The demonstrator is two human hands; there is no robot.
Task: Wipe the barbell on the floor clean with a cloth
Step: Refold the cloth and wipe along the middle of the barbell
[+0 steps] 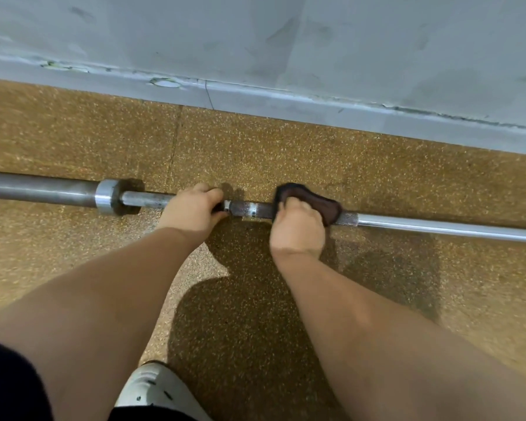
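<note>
Your left hand (195, 208) closes around the barbell (438, 227), which lies on the speckled floor (73, 132) along the wall (286, 41), just right of its collar (105, 197); your right hand (296, 226) presses a dark cloth (316, 203) around the knurled shaft. Wiping is mid-stroke; next, the cloth likely needs sliding right along the bare steel.

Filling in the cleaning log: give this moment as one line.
left hand: grips barbell shaft | right hand: presses dark cloth on knurled section | bar on floor | stage: wiping
</note>
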